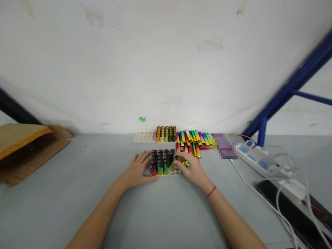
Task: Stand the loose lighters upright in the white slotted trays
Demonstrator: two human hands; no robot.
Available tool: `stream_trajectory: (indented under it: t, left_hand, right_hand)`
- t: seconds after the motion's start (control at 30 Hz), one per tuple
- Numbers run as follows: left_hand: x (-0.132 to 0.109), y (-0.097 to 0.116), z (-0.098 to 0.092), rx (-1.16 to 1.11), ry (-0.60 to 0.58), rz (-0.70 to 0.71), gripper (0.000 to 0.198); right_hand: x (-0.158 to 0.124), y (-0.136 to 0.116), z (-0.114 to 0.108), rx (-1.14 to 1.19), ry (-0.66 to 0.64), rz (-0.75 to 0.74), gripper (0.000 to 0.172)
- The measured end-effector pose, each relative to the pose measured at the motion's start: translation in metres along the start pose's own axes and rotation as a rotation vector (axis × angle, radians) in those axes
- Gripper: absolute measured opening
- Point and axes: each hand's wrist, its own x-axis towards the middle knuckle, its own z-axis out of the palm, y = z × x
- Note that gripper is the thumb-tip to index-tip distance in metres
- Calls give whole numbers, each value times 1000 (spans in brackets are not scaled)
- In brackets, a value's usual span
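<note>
A white tray (175, 171) with round-cornered slots stands in front of me, holding several rows of upright lighters (160, 167) with black tops and shiny coloured bodies. My left hand (137, 170) spans its left side, thumb at the near corner and fingers at the back-left, keeping hold of it. At the right part of the tray, my right hand (190, 167) pinches a green-yellow lighter (172, 162), tilted over the slots. Its fingers partly hide the lighter and the tray's right edge. A few slots at the near right are bare.
Behind stand a tray of upright lighters (166, 134) and a bare white tray (144, 137). Loose shiny lighters (193, 138) lie in a heap at the right. Farther right are a power strip (261, 160), white cables and a dark phone-like slab (282, 204). A cardboard box (33, 152) sits left.
</note>
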Motion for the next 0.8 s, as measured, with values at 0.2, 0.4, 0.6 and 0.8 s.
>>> stream_trajectory:
  t: [0.2, 0.4, 0.6, 0.8]
  left_hand:
    - [0, -5, 5, 8, 40, 22, 88]
    - [0, -6, 5, 17, 48, 24, 89]
    - [0, -4, 3, 28, 15, 14, 89]
    - [0, -3, 1, 22, 1, 3, 92]
  right_hand:
    - [0, -3, 3, -107, 3, -8, 17]
    - [6, -8, -19, -147, -36, 26, 22]
    - [2, 15, -69, -500, -66, 620, 15]
    - [-4, 22, -69, -579, -310, 715, 20]
